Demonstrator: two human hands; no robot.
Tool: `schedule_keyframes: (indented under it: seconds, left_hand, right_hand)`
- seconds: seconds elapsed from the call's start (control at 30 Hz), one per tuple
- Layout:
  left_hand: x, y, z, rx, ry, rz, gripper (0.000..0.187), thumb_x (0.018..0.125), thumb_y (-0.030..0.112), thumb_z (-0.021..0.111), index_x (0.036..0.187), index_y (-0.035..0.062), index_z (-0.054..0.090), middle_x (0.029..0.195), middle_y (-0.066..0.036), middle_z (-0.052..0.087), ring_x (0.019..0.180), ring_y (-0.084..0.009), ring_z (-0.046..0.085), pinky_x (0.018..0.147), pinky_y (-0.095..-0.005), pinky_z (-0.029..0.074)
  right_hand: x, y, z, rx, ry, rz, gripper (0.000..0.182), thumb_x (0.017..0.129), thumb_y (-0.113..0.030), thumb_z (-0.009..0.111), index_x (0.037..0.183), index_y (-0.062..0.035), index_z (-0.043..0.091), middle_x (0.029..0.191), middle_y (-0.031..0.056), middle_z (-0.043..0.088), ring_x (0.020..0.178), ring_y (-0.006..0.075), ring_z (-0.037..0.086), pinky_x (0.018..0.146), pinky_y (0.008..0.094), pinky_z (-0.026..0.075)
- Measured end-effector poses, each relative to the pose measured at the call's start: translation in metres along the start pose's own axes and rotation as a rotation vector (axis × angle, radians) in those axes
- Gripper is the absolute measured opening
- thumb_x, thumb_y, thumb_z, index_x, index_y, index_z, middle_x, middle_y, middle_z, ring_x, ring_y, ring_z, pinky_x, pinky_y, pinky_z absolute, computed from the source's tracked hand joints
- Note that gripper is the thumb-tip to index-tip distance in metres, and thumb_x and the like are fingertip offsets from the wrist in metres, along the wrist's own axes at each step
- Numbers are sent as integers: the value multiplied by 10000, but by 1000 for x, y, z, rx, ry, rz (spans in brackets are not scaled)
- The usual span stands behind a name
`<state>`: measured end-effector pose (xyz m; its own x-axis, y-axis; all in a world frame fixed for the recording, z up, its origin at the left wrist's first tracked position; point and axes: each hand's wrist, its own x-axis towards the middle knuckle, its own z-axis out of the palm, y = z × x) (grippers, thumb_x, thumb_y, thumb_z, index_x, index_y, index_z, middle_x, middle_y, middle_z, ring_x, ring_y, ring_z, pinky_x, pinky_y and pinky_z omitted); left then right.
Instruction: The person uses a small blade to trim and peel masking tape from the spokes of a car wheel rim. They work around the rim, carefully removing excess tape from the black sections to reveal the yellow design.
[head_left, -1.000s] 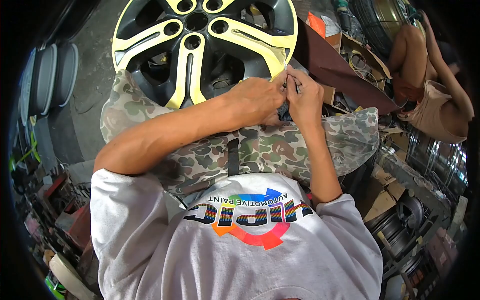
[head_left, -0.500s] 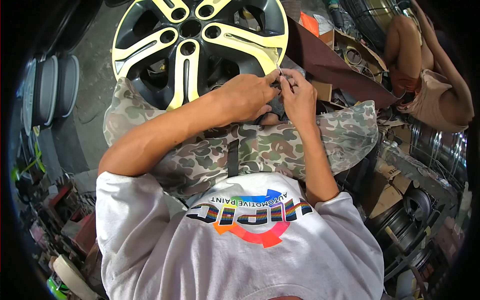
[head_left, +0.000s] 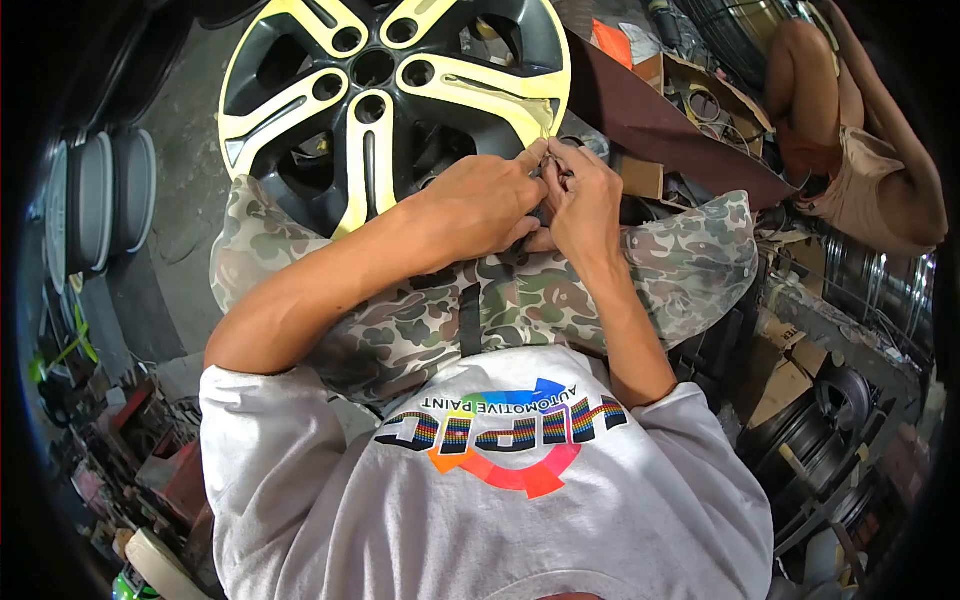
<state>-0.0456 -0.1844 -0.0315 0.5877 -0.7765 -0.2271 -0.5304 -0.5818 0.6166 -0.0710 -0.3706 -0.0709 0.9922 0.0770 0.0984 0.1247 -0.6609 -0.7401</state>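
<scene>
A black alloy wheel leans against my knees, its spokes covered in yellow masking tape. Both hands meet at the wheel's near right edge, where a taped spoke ends. My left hand has its fingertips pinched on the tape end at the rim. Touching it, my right hand is closed around a small thin blade that is mostly hidden by the fingers. My camouflage shorts lie under both forearms.
Another person sits at the upper right. A dark brown board and open cardboard boxes lie beyond the wheel. Bare rims are stacked at the right, more rims at the left, and clutter at the lower left.
The hands have stayed together at the spoke end and drifted slightly down and left in view. The thin blade, earlier sticking up between them, is now tucked into the fingers.
</scene>
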Motion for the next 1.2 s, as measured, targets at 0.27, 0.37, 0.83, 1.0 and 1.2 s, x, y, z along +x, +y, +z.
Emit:
schedule_keyframes:
  seconds: [0.27, 0.37, 0.83, 1.0, 1.2]
  left_hand:
    - [-2, -3, 1, -20, 33, 16, 268, 909, 186, 795, 1064, -13, 707, 1515, -271, 537, 915, -429, 731, 840, -518, 597]
    - [0, -4, 4, -47, 55, 28, 258, 904, 181, 798, 1050, -13, 711, 1458, -260, 562, 911, -426, 730, 841, -515, 595]
    - [0, 5, 9, 62, 3, 38, 272, 916, 209, 785, 1071, -6, 725, 1546, -361, 472, 912, -437, 749, 848, -497, 619]
    - [1, 5, 2, 22, -13, 20, 284, 913, 207, 785, 1073, -19, 721, 1536, -380, 475, 919, -437, 749, 846, -499, 618]
    - [2, 5, 2, 18, -6, 14, 269, 915, 203, 784, 1079, -2, 728, 1551, -369, 468, 929, -435, 748, 862, -495, 615]
  right_hand:
    - [4, -1, 2, -29, -39, -30, 267, 910, 48, 674, 1172, 50, 723, 925, 245, 689, 842, 460, 693, 713, 508, 536]
    - [2, -9, 1, -97, -118, 1, 325, 864, 78, 668, 1185, 41, 694, 947, 239, 677, 854, 469, 690, 718, 527, 534]
    - [-7, 2, -4, -54, -50, -30, 354, 869, 106, 659, 1219, 66, 700, 925, 221, 690, 771, 362, 680, 693, 411, 535]
    - [-4, 7, 1, -57, -36, -69, 308, 924, 97, 625, 1216, 49, 709, 903, 221, 693, 725, 335, 683, 653, 402, 532]
    - [-1, 1, -2, 0, -93, 32, 293, 927, 63, 654, 1214, 63, 711, 1000, 263, 707, 903, 464, 705, 779, 504, 548]
